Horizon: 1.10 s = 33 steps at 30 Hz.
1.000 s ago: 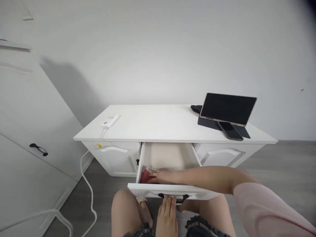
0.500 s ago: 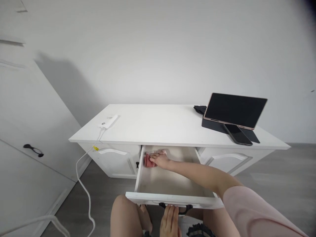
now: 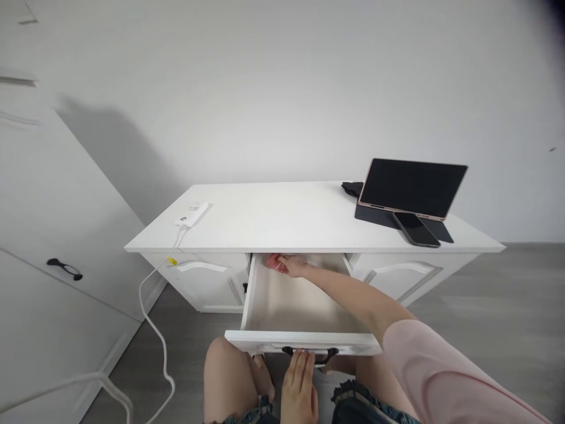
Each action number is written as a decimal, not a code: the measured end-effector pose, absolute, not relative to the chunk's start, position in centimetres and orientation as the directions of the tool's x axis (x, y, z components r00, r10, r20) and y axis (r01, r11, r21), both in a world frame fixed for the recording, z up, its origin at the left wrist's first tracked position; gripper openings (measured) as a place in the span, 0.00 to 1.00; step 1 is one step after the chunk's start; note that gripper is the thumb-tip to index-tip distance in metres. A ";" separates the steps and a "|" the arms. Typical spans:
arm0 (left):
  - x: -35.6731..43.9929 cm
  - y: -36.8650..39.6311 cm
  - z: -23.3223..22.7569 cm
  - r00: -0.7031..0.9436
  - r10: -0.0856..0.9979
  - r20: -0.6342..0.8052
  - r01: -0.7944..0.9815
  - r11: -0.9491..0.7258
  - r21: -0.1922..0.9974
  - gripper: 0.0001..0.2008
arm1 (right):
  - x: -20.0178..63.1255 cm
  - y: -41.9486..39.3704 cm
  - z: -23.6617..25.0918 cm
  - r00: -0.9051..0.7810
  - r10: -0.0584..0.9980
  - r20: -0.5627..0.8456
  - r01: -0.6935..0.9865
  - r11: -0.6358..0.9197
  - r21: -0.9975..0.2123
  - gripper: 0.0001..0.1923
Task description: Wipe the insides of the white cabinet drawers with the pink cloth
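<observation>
A white drawer (image 3: 304, 306) stands pulled out from under the white desk. At its back left corner, my right hand (image 3: 295, 266) reaches in with its fingers closed on a crumpled pinkish-red cloth (image 3: 277, 262); a pale, partly see-through bit shows just behind the fingers. The forearm crosses over the drawer's right side. My left hand (image 3: 300, 386) lies at the drawer front with straight fingers, their tips against the black handle (image 3: 329, 355).
On the desk top (image 3: 265, 218) are a white power strip (image 3: 193, 215) with a cord (image 3: 152, 321) hanging leftward, a propped tablet (image 3: 412, 187), a phone (image 3: 415, 229) and a black crumpled item (image 3: 352, 188). A white cabinet (image 3: 53, 318) stands left. My knees are below the drawer.
My right hand has moved deeper toward the back of the drawer, and the red cloth has shifted back and right with it. My left hand stays at the handle. The view has shifted slightly.
</observation>
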State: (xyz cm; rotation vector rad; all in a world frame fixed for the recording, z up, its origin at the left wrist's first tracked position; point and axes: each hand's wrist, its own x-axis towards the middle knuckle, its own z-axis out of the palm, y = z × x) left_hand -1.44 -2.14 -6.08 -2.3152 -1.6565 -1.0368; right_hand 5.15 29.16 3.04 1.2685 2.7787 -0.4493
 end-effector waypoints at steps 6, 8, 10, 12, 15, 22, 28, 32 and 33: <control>-1.3 -2.1 -4.8 0.155 0.798 0.583 0.870 -0.389 0.302 0.30 | 7.5 25.0 3.6 -0.747 0.605 -0.275 0.660 0.722 -0.205 0.37; -1.3 -2.1 -4.4 0.155 0.786 0.599 0.871 -0.394 0.293 0.29 | 7.9 23.6 3.7 -0.793 0.542 -0.280 0.600 0.774 -0.203 0.40; -1.4 -2.1 -4.0 0.135 0.776 0.617 0.873 -0.388 0.297 0.28 | 8.2 22.4 3.6 -0.846 0.465 -0.260 0.518 0.834 -0.190 0.41; -1.4 -2.2 -3.6 0.130 0.778 0.615 0.873 -0.384 0.301 0.27 | 8.3 21.5 3.4 -0.884 0.406 -0.233 0.449 0.876 -0.175 0.38; -1.5 -2.4 -3.5 0.148 0.798 0.584 0.877 -0.379 0.295 0.28 | 8.6 20.2 3.2 -0.922 0.326 -0.208 0.365 0.912 -0.190 0.30; -1.9 -2.0 -4.1 0.182 0.783 0.595 0.887 -0.392 0.244 0.31 | 10.8 18.0 3.2 -0.957 0.224 -0.185 0.279 0.890 -0.361 0.16; -2.1 -1.4 -5.2 0.189 0.733 0.654 0.873 -0.430 0.229 0.34 | 12.6 18.2 3.0 -0.847 0.477 -0.237 0.532 0.767 -0.358 0.14; -2.0 -1.4 -6.3 0.188 0.744 0.641 0.883 -0.415 0.222 0.36 | 12.9 19.8 3.0 -0.697 0.666 -0.264 0.715 0.672 -0.191 0.19; -2.0 -1.3 -6.5 0.188 0.745 0.640 0.884 -0.412 0.220 0.36 | 12.9 20.4 2.9 -0.656 0.712 -0.250 0.753 0.637 -0.164 0.19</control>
